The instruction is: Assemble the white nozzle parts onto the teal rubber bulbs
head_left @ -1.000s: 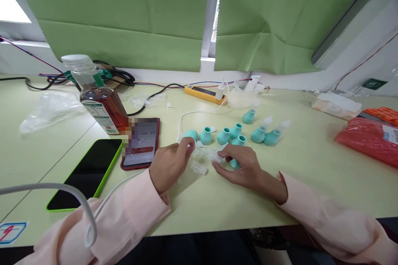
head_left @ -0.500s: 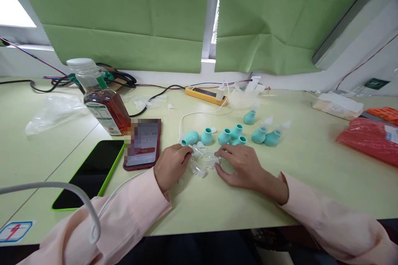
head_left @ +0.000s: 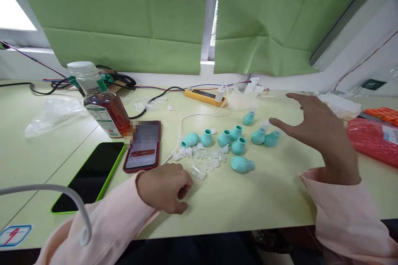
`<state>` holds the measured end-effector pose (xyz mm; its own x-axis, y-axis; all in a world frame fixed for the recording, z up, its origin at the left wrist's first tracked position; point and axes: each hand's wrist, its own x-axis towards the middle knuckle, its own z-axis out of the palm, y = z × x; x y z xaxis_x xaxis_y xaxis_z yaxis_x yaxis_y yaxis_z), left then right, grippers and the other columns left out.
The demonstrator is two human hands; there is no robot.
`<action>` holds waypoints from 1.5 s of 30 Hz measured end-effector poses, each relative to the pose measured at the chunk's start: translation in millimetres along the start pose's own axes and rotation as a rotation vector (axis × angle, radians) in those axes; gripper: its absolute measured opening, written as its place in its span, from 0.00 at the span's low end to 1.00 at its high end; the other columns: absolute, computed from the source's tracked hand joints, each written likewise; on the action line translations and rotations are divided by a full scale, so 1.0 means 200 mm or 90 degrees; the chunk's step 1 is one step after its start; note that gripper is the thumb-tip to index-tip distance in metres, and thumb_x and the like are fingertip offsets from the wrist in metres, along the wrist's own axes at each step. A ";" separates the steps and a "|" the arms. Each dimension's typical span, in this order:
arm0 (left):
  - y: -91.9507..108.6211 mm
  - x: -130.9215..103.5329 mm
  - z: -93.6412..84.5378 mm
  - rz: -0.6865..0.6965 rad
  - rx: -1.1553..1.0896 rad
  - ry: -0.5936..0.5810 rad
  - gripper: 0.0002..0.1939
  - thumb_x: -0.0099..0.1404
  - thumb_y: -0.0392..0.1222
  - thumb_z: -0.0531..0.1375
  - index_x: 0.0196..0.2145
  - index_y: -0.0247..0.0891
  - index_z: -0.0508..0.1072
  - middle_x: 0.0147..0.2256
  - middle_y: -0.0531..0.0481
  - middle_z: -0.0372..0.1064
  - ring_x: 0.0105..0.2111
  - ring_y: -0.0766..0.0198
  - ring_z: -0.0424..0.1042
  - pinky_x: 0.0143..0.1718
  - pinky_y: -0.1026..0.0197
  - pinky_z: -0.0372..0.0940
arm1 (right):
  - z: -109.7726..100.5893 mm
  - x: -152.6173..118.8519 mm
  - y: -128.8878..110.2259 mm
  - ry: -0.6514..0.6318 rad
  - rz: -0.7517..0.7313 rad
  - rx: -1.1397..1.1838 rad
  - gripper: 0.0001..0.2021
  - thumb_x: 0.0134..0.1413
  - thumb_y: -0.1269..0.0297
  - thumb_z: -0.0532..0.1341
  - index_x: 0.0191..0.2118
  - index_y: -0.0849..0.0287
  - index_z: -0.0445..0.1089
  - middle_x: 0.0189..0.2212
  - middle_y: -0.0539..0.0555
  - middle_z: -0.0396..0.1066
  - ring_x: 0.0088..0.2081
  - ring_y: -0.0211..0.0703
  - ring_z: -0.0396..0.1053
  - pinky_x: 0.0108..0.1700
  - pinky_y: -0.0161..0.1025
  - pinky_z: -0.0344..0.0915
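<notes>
Several teal rubber bulbs [head_left: 242, 165] are spread over the middle of the table, one lying on its side nearest me. Two bulbs at the right stand close together, and a clear tip [head_left: 266, 124] shows on the left one. Clear plastic tubes [head_left: 198, 169] and small white pieces [head_left: 178, 155] lie in a loose pile left of centre. My left hand [head_left: 168, 188] is just below the pile, fingers curled but thumb apart, holding nothing. Raised at the right, my right hand [head_left: 306, 122] has thumb and fingers spread wide, with nothing between them.
A phone in a red case [head_left: 143, 147], a green-edged phone [head_left: 90, 176] and a bottle of reddish liquid [head_left: 107, 112] stand or lie at the left. Behind are a yellow power strip [head_left: 203, 97] and cables. A red plastic package [head_left: 373, 140] is at the right.
My right hand has left the clear tubes and moved up and right, fingers spreading. My left hand has drawn back toward me and opened. The near bulb and more small pieces are now uncovered.
</notes>
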<state>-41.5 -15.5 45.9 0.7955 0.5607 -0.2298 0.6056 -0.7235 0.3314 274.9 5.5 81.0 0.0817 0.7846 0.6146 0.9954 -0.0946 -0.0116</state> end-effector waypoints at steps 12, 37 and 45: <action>-0.02 0.12 0.12 0.026 0.127 0.195 0.08 0.57 0.33 0.48 0.31 0.36 0.66 0.31 0.47 0.65 0.30 0.62 0.65 0.29 0.61 0.62 | 0.18 0.05 0.13 -0.313 0.066 0.018 0.13 0.36 0.59 0.57 0.33 0.55 0.66 0.26 0.52 0.67 0.27 0.43 0.64 0.25 0.35 0.56; -0.04 0.16 0.19 0.034 0.313 0.318 0.08 0.54 0.27 0.52 0.29 0.32 0.69 0.40 0.42 0.65 0.41 0.53 0.62 0.30 0.57 0.66 | 0.08 0.04 0.07 -0.225 0.062 0.108 0.12 0.35 0.63 0.58 0.32 0.55 0.65 0.22 0.51 0.67 0.25 0.43 0.63 0.25 0.38 0.60; -0.05 0.16 0.22 0.065 0.289 0.409 0.07 0.55 0.30 0.51 0.30 0.33 0.69 0.36 0.42 0.66 0.40 0.52 0.62 0.36 0.52 0.64 | 0.05 0.02 0.03 -0.002 0.043 0.239 0.12 0.36 0.67 0.60 0.34 0.55 0.66 0.21 0.49 0.66 0.24 0.42 0.64 0.30 0.43 0.64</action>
<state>-21.3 -7.4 -5.0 0.7646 0.5054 0.4000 0.5888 -0.8001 -0.1145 281.0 13.8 74.4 0.1467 0.7862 0.6004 0.9363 0.0854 -0.3406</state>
